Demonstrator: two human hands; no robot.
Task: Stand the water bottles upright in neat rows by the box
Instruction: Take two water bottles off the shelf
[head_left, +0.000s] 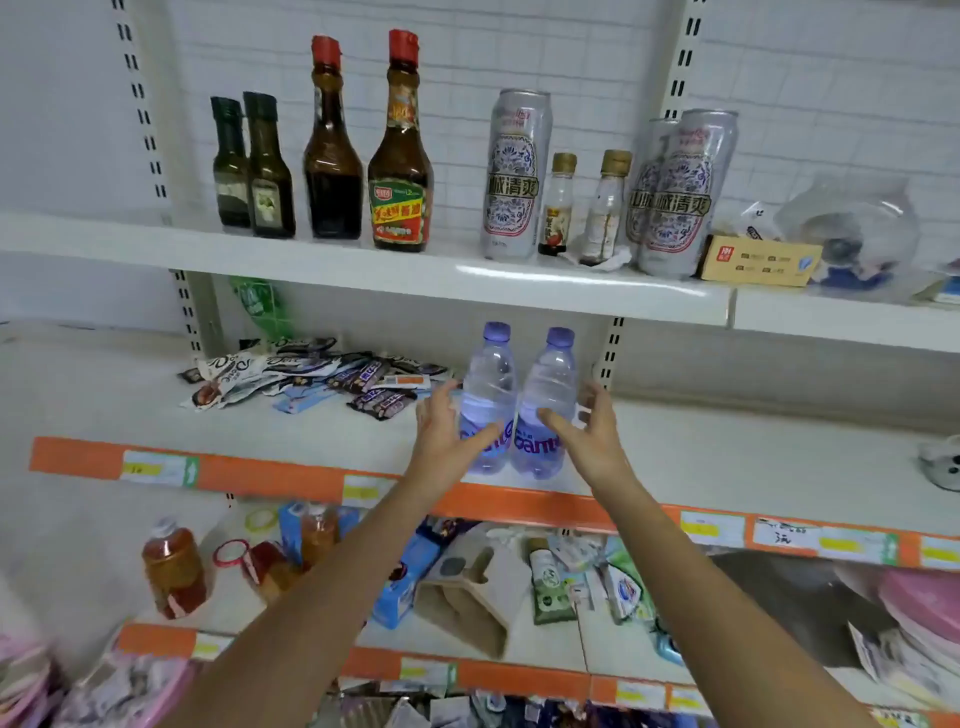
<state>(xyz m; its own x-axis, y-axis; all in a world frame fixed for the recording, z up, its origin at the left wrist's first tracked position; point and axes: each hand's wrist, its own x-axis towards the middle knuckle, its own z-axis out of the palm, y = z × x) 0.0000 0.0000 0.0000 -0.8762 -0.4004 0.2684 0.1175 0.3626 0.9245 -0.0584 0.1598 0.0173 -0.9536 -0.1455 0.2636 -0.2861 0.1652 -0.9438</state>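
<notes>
Two clear water bottles with purple caps stand upright side by side, touching, near the front of the middle shelf (727, 457): the left bottle (491, 384) and the right bottle (550, 389). My left hand (441, 431) is at the left bottle's left side, its thumb lying across the purple label and its fingers stretched out past the bottle. My right hand (592, 431) flanks the right bottle, thumb against its front and fingers spread loosely off to the right. Neither hand is curled round a bottle.
Snack packets (311, 379) lie heaped on the middle shelf to the left of the bottles. On the top shelf stand sauce bottles (400, 171), tall cans (514, 176) and a small cardboard box (758, 260). On the lower shelf are a brown cardboard carrier (467, 597) and drinks.
</notes>
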